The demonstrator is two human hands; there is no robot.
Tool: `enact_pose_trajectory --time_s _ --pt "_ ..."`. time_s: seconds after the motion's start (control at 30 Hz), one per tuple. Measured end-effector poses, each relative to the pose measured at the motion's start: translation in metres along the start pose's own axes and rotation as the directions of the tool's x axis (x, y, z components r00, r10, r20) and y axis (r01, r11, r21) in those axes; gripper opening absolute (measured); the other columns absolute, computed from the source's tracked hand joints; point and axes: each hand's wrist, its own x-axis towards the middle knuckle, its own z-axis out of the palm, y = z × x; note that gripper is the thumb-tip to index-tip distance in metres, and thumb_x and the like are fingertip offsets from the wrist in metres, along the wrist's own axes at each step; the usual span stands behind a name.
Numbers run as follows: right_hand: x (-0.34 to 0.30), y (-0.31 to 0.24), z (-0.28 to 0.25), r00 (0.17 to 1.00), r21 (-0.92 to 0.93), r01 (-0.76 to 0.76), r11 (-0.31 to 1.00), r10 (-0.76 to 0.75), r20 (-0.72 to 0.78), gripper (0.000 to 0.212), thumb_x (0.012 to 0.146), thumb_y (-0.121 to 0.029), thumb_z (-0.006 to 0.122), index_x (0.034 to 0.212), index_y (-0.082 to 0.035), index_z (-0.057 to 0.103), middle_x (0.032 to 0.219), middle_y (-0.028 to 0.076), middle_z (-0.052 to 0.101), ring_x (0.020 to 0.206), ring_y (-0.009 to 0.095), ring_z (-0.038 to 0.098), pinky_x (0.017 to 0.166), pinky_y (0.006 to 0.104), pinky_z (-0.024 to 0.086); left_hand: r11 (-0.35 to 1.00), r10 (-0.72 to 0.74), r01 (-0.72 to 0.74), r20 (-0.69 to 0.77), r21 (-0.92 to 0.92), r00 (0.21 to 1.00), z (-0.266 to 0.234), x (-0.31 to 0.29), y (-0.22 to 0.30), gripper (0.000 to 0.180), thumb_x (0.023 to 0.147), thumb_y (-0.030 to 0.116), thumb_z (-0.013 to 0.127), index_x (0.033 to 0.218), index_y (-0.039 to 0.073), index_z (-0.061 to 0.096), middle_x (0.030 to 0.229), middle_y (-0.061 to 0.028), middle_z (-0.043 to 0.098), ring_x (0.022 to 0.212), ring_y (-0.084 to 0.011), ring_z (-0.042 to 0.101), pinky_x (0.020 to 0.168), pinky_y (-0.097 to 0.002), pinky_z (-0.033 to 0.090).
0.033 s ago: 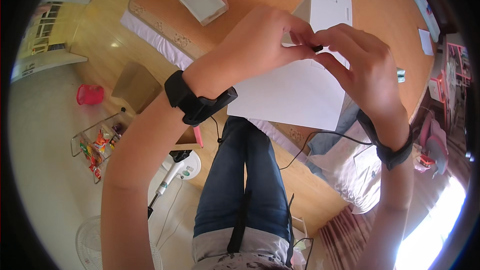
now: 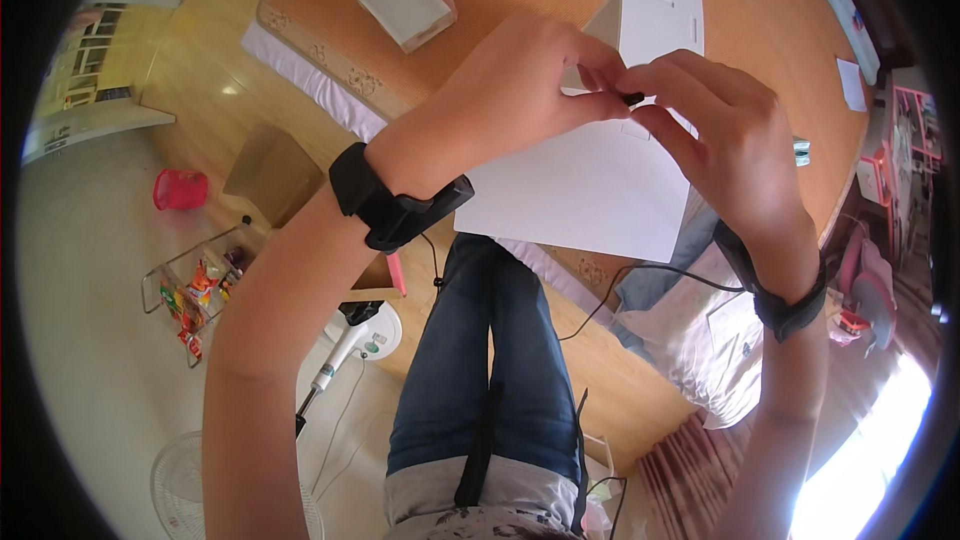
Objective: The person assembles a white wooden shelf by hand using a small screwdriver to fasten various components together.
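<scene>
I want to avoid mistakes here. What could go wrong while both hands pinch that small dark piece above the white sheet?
The small dark piece is held only by fingertips of the left hand and right hand, so it might slip. It could then drop past the white sheet to the floor. The hands also hide it from view.

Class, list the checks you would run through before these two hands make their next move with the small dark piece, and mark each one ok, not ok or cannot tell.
1. Left hand pinches the small dark piece: ok.
2. Right hand touches the piece: ok.
3. Piece's shape and kind readable: cannot tell.
4. White sheet lies flat on the table below the hands: ok.
5. White device stands apart from both hands: cannot tell.
</scene>
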Motion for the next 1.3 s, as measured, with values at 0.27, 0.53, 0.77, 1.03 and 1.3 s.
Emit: enact_pose_trajectory --time_s 0.27,0.53,0.77,1.03,1.3 --pt "0.002 0.002 -0.004 0.998 -0.044 -0.001 0.999 0.004 0.055 0.015 0.068 -0.01 0.069 0.079 -0.008 0.058 0.07 0.004 0.055 0.059 0.023 0.056 0.052 0.0326 0.045 0.997 0.026 -0.028 -0.032 -0.067 0.999 0.007 -0.002 0.001 0.017 0.072 0.008 0.073 0.084 0.001 0.064 0.078 -0.0082 0.065 0.074 -0.0165 0.063 0.07 -0.026 0.049" --pt "0.004 0.002 -0.003 0.999 -0.015 0.007 1.0 -0.006 0.046 0.015 0.068 -0.009 0.068 0.078 -0.008 0.057 0.071 0.003 0.054 0.059 0.024 0.055 0.053 0.0331 0.045 0.993 -0.054 0.053 -0.006 -0.101 0.999 0.007 0.001 -0.002 0.016 0.071 0.006 0.073 0.083 -0.001 0.064 0.074 -0.0084 0.066 0.07 -0.0163 0.063 0.067 -0.0259 0.048" --pt "0.005 0.004 -0.002 0.998 -0.039 0.002 0.999 0.0 0.066 0.015 0.068 -0.01 0.069 0.078 -0.008 0.057 0.07 0.004 0.055 0.059 0.024 0.055 0.053 0.0337 0.045 0.997 0.026 -0.029 -0.034 -0.078 0.999 0.01 0.001 -0.007 0.016 0.072 0.007 0.072 0.084 -0.001 0.065 0.074 -0.009 0.066 0.071 -0.0158 0.063 0.067 -0.0262 0.048" --pt "0.008 0.0 -0.007 0.995 -0.041 0.008 0.999 -0.004 0.101 0.014 0.069 -0.012 0.068 0.076 -0.008 0.057 0.07 0.003 0.055 0.059 0.023 0.055 0.053 0.0327 0.044 0.988 -0.11 0.118 0.083 -0.102 0.99 0.003 0.004 -0.001 0.018 0.072 0.008 0.073 0.084 -0.002 0.065 0.075 -0.0106 0.066 0.071 -0.0171 0.062 0.069 -0.0265 0.048" --pt "0.005 0.001 -0.007 0.992 -0.112 -0.02 0.993 0.034 0.122 0.013 0.07 -0.013 0.068 0.076 -0.009 0.057 0.07 0.003 0.055 0.059 0.023 0.056 0.054 0.0331 0.045 0.993 -0.064 0.069 0.056 -0.094 0.996 0.004 0.003 0.002 0.018 0.073 0.01 0.072 0.085 -0.001 0.065 0.075 -0.0111 0.066 0.07 -0.0177 0.062 0.069 -0.0279 0.048"
